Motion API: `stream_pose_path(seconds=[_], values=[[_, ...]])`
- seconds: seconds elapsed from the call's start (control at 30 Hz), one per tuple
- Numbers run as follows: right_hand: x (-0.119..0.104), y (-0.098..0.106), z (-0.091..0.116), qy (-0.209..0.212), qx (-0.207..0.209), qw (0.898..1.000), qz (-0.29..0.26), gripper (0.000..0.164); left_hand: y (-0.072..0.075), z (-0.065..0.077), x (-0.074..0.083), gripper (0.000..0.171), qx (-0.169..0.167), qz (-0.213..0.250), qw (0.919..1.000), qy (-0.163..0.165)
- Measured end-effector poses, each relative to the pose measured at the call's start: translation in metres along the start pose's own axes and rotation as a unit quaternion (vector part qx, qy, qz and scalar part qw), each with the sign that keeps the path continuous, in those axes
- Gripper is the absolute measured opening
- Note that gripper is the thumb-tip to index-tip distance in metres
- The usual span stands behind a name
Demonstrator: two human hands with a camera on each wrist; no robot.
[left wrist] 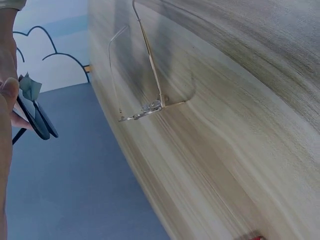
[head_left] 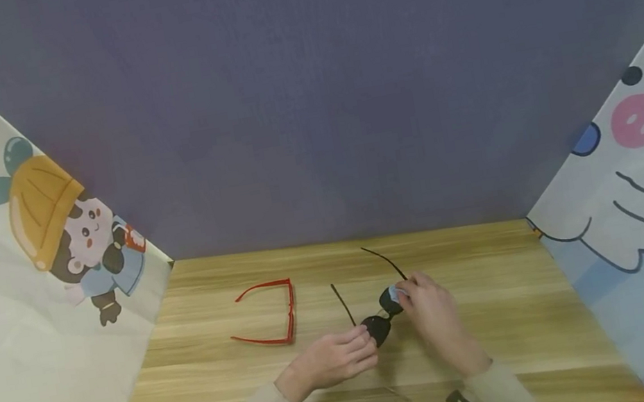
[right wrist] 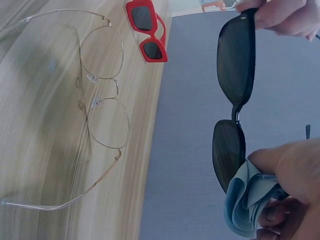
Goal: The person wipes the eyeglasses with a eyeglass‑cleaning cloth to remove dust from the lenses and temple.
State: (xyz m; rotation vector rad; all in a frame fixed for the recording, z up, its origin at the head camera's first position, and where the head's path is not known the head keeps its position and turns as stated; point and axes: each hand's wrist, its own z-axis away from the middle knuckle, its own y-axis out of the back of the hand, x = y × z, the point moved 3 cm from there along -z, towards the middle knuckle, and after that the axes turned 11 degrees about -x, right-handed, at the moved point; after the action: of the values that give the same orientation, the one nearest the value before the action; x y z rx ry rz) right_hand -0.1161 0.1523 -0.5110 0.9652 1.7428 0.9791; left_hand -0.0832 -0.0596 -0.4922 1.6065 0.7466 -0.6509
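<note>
Sunglasses held up above table, temples pointing away. Left hand pinches their left end; right hand clamps blue cloth against their right lens. Red glasses on table, left of sunglasses. Wire glasses on table, below sunglasses in head view.

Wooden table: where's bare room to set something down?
Bare: the table between the right hand and the right-side sheet, and left of the red sunglasses. Crowded: the middle, with the left hand, black sunglasses and wire glasses.
</note>
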Motion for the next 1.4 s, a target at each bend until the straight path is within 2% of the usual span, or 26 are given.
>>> stream_pose_path(seconds=[0.1,0.2,0.27,0.37,0.53,0.73,0.87,0.97,1.1,1.2,1.3,1.4], values=[[0.000,0.001,0.001,-0.006,-0.004,1.000,-0.004,0.015,-0.013,0.003,0.010,0.047,-0.004,0.006,1.0000,0.000],[-0.003,0.002,0.002,-0.005,-0.016,1.000,-0.009,0.013,-0.024,0.007,0.019,0.035,-0.007,0.013,0.9999,0.001],[-0.006,0.002,0.003,-0.006,-0.034,0.999,-0.020,0.013,-0.023,0.007,0.020,0.030,-0.010,0.012,0.9999,0.000],[-0.009,0.001,0.004,-0.009,-0.057,0.998,-0.033,0.013,-0.023,0.007,0.021,0.033,-0.010,0.011,0.9999,-0.002],[-0.009,0.001,0.005,-0.013,-0.060,0.997,-0.037,0.014,-0.016,0.005,0.013,0.054,0.002,0.008,1.0000,0.000],[-0.009,0.000,0.005,-0.003,-0.045,0.998,-0.035,0.014,0.007,0.000,-0.004,0.046,0.006,0.001,1.0000,-0.001],[-0.007,0.000,0.006,0.013,-0.028,0.999,-0.026,0.014,0.011,0.000,-0.007,0.047,0.006,0.002,1.0000,0.004],[-0.004,0.001,0.006,0.019,-0.010,1.000,-0.004,0.015,0.004,0.003,-0.002,0.051,0.008,0.004,0.9999,0.006],[0.004,-0.001,0.006,0.007,0.001,1.000,0.021,0.016,-0.013,0.009,0.011,0.056,0.009,0.011,0.9999,0.006],[0.009,-0.003,0.006,-0.003,-0.007,1.000,0.022,0.016,-0.022,0.012,0.018,0.046,0.000,0.014,0.9999,0.005],[0.010,-0.003,0.006,-0.006,-0.014,1.000,0.016,0.016,-0.024,0.014,0.021,0.031,-0.010,0.017,0.9998,0.007],[0.009,-0.002,0.006,-0.007,-0.014,1.000,0.012,0.016,-0.023,0.014,0.021,0.026,-0.012,0.016,0.9997,0.011]])
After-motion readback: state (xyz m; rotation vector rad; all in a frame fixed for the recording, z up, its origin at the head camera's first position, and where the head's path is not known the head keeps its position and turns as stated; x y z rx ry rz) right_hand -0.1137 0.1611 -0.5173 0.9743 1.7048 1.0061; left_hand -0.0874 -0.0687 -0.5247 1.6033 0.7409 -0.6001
